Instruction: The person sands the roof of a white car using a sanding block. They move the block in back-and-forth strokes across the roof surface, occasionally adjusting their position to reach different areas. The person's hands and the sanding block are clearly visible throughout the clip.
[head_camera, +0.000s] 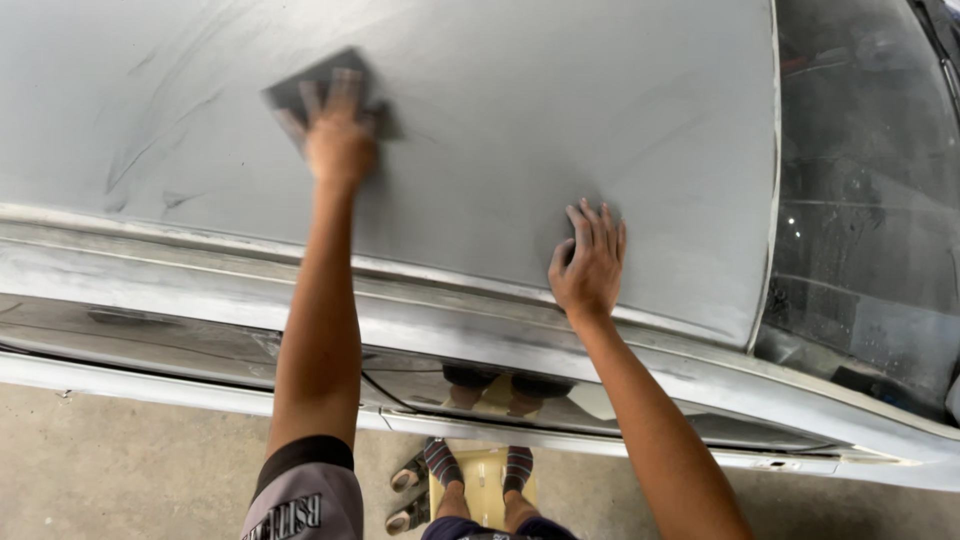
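- The car roof (500, 120) fills the upper part of the view, a dull grey, matt surface with faint darker streaks and swirl marks toward its left end
- The left hand (338, 135) is stretched far out over the roof, palm down, fingers spread flat and pressing on a dark sheet of sandpaper (310, 90); the sheet lies flat on the roof, its corners showing past the fingertips, and both hand and sheet are blurred
- The left arm runs straight down from there to a sleeve (305, 490) with a dark cuff at the bottom edge of the view
- Below the roof, a pale, scuffed roof edge (150, 265) runs across the view, and under it the side window glass (120, 335) mirrors the person's legs
- At the bottom centre, the person's feet in sandals (410, 495) stand on a low yellowish stool (485, 490) set on the concrete floor (120, 470)
- The right hand (588, 265) rests on the roof near its lower edge, well apart from the sandpaper, open with fingers slightly curled and holding nothing
- At the far right, the dark windscreen (870, 200) meets the roof along a thin curved seam
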